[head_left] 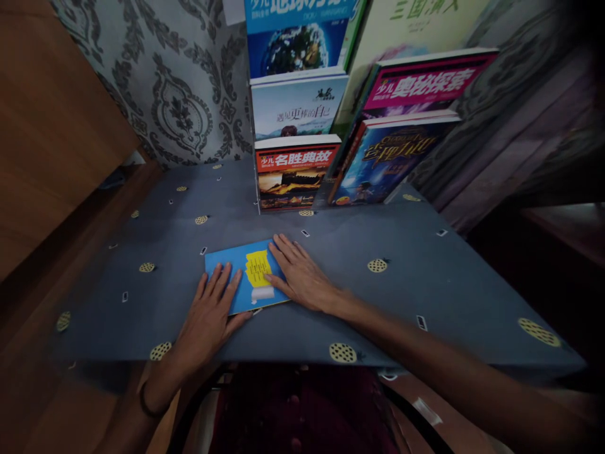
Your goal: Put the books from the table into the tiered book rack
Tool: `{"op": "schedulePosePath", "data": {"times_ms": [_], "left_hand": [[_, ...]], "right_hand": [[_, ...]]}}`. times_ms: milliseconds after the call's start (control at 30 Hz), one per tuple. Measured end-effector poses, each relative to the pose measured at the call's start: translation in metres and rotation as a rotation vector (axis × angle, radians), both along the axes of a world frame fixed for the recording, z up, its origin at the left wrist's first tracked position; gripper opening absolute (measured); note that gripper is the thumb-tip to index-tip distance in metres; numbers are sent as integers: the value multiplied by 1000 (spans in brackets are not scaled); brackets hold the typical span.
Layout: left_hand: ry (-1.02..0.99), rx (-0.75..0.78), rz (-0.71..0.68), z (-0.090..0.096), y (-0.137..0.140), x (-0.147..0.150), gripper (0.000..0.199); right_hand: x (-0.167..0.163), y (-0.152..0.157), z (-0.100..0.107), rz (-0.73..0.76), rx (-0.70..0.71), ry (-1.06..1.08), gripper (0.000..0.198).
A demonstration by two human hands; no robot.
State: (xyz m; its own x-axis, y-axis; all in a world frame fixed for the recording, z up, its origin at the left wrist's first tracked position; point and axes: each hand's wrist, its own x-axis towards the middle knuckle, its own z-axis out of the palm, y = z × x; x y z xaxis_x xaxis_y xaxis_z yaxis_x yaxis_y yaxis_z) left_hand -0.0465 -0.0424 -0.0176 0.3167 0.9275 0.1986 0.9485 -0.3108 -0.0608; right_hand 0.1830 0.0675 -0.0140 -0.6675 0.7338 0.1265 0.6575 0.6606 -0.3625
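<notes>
A thin blue book [241,296] with a yellow patch of small print lies flat on the table near its front edge. My left hand [208,315] rests on the book's left part, fingers stretched out and thumb along the lower edge. On the right part lies my right hand [302,274], fingers extended toward the far edge and thumb near the yellow patch. Both palms face down and neither hand grasps anything. The hands cover the book's lower left corner and right side.
A patterned grey-blue cloth [416,284] covers the table. At the back stand books in two stepped stacks, with a red-banded book [295,180] front left and a dark blue book [382,161] front right. Behind hangs a patterned curtain [184,94]; a wooden panel [61,126] stands left.
</notes>
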Motion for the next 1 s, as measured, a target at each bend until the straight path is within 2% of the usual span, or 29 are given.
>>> {"op": "schedulePosePath", "data": {"times_ms": [133, 333, 567, 667, 733, 867, 1000], "left_hand": [[30, 29, -15, -1, 3, -1, 72], [93, 56, -92, 3, 6, -5, 74], [234, 162, -173, 5, 0, -4, 54], [270, 241, -232, 5, 1, -4, 45], [274, 293, -269, 7, 4, -4, 40], [245, 349, -323, 16, 7, -2, 34], [170, 355, -360, 33, 3, 5, 28]], "right_hand": [[8, -8, 1, 14, 7, -35, 78], [18, -16, -6, 48, 55, 23, 85], [29, -20, -12, 101, 110, 42, 104], [33, -21, -10, 114, 103, 56, 105], [34, -21, -9, 116, 91, 74, 97], [39, -19, -10, 115, 62, 143, 64], [50, -14, -12, 152, 7, 283, 47]]}}
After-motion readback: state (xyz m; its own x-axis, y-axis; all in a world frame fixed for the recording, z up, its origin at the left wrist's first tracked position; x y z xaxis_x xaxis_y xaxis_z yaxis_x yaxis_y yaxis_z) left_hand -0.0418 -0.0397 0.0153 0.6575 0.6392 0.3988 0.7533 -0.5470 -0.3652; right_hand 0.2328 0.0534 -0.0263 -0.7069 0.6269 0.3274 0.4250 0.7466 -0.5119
